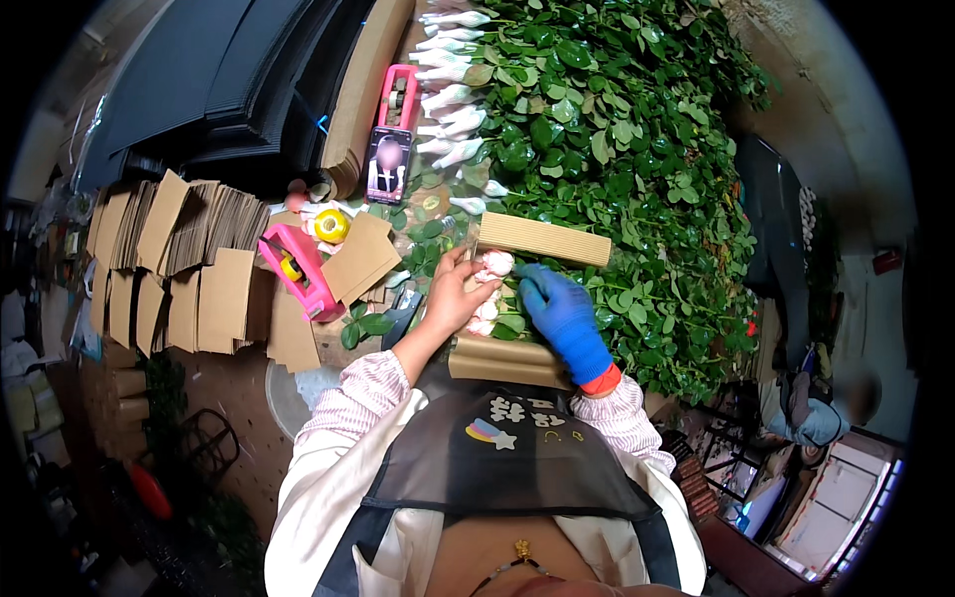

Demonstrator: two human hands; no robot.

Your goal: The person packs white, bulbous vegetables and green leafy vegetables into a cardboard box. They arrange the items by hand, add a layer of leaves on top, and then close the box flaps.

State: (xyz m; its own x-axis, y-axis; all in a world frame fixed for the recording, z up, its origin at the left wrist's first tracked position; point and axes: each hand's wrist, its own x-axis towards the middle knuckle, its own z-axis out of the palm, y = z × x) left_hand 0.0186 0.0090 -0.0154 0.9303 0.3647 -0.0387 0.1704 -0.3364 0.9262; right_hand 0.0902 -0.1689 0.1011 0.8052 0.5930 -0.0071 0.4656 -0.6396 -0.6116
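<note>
Several pale pink roses (496,263) lie in a row before me, between two raised sides of a corrugated cardboard wrap (545,240). My left hand (453,293) is bare, its thumb and fingers on either side of the topmost rose. In a blue knitted glove, my right hand (558,312) is just right of the blooms, over the green stems and leaves; its curled fingertips touch the foliage, and whether they pinch a stem is hidden. Closest to my apron, the near side of the wrap (507,362) curves up.
Leafy rose stems (597,134) with white net-sleeved heads (451,97) cover the right of the table. To the left are pink tape dispensers (302,272), yellow tape (331,225), cardboard pieces (364,257) and a phone (389,166). Black sheets (224,82) are stacked behind. Another person (813,422) is far right.
</note>
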